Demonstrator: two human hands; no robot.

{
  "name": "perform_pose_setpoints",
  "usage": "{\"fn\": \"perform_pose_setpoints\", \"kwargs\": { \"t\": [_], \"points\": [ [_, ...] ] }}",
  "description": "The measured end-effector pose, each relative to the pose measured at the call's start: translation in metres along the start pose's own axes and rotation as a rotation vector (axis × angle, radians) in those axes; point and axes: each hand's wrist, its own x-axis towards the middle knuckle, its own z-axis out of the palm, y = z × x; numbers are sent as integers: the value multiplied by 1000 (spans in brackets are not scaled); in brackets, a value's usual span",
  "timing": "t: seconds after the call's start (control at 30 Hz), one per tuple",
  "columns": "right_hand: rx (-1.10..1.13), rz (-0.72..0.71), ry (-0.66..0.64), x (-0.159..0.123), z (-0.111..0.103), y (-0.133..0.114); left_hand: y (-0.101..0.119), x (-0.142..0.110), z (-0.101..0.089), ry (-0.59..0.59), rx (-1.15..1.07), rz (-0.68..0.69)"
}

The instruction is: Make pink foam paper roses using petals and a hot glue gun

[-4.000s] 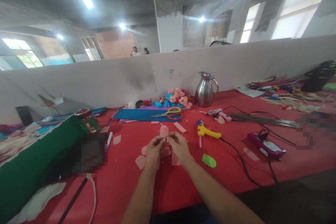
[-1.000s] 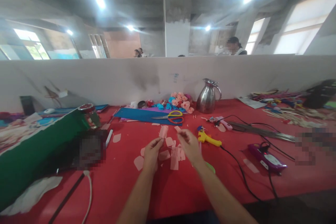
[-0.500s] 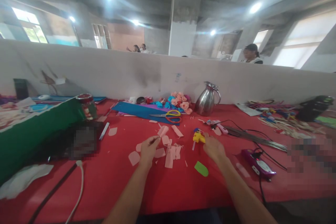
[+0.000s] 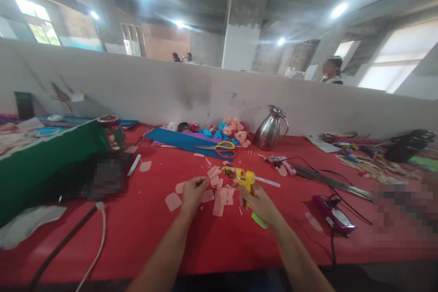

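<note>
Wrapped round the handle of a yellow hot glue gun [image 4: 245, 179], my right hand [image 4: 262, 203] is closed. A clear glue stick [image 4: 268, 182] pokes out of the gun's back, and its nozzle points left toward my other hand. My left hand [image 4: 194, 194] pinches a curled pink paper piece [image 4: 214, 172] between thumb and fingers, close to the nozzle; whether they touch I cannot tell. Several cut pink paper pieces [image 4: 222, 199] lie on the red table between my hands. A green paper piece [image 4: 258, 220] is partly hidden under my right hand.
Scissors [image 4: 219, 147] rest on blue paper [image 4: 178, 142] before a bunch of paper flowers [image 4: 237, 130]. A steel jug [image 4: 271, 128] stands behind. Right are a purple power strip [image 4: 333, 216], cords and wires [image 4: 335, 182]; left, a green box wall [image 4: 61, 169] and a jar [image 4: 112, 132].
My right hand has lifted the glue gun and swung it left, its nozzle now beside the pink paper. My left hand keeps its pinch on the paper, almost unmoved.
</note>
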Motion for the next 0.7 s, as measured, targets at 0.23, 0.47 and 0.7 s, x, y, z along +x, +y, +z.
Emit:
{"fn": "perform_pose_setpoints", "kwargs": {
  "t": [0.23, 0.47, 0.7],
  "points": [
    [-79, -25, -2, 2, -13, -8, 4, 12, -16, -113, 338, 252],
    [-44, 43, -141, 19, -26, -6, 22, 31, -51, -424, 737, 410],
    [-146, 75, -256, 42, -8, 5, 11, 37, -54, -514, 726, 440]
  ]
}}
